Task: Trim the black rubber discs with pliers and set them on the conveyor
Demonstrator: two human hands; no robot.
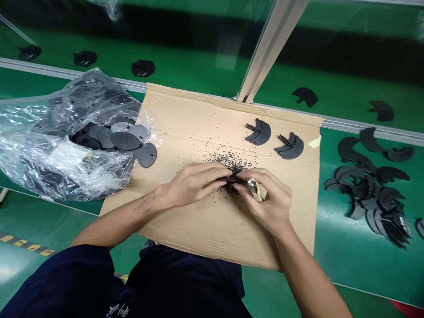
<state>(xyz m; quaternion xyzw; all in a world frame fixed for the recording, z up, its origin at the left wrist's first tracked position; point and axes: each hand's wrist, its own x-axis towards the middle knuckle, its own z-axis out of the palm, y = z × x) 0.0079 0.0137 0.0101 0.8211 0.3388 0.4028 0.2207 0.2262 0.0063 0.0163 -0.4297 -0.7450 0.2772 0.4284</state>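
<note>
Black part [228, 180] is held between both hands, just over the cardboard sheet [185, 225], near mid-sheet. Mostly hidden by fingers; can't read its outline or which face is up.

Left hand [195, 183]: thumb and fingertips pinched on the part's left side. Right hand [273, 198]: fingers curled around a shiny metal tool [253, 187], thumb and forefinger tips at the part's right end. Can't tell whether those tips press on the part, or what the tool's working end looks like.

Black scraps [232, 160] are scattered under and beyond the hands, densest right by the part.

Risks, my read: grip on the part looks small, so a hard push could twist it loose. Fingertips of both hands sit close together; if the tool has an edge, a slip could nick one. Loose scraps could stick to the part or scratch its face if it gets laid down there.

Further out: two fan-shaped parts [260, 132] on the sheet's far right, apart from the scraps; flying bits could reach them. Left, a clear plastic bag [59, 163] spills dark discs [124, 140] over the sheet edge; a forearm bump could slide some off. Right, a loose pile of curved parts [361, 185] on the green table [347, 260]; overlapped, so they could scuff if dragged.
</note>
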